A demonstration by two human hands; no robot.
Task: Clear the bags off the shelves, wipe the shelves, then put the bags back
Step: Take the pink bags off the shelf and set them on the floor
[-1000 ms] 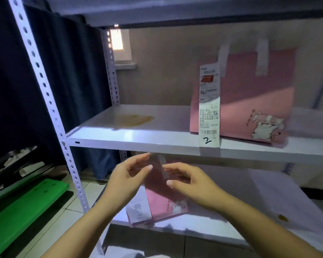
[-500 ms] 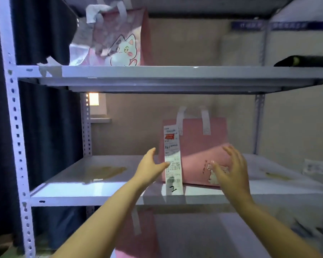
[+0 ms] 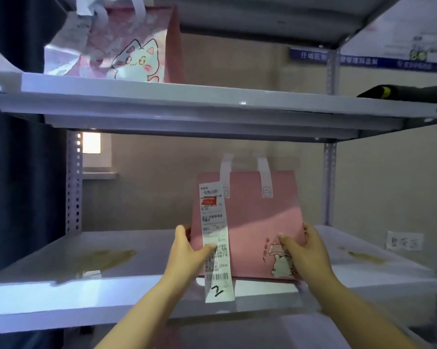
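A pink bag with white handles and a cat drawing stands upright on the middle shelf. A long receipt marked "2" hangs down its front. My left hand grips the bag's left edge, thumb over the receipt. My right hand grips the bag's right edge, thumb on the front. A second pink cat bag sits on the top shelf at the left.
Brownish stains mark the middle shelf at left, and more stains at right. A dark object lies on the top shelf's right end. Perforated metal uprights frame the rack. A dark curtain hangs at left.
My view rose from the lower shelf to the middle one. Both hands went up from the lower bag, reached in and took hold of the middle bag's two sides.
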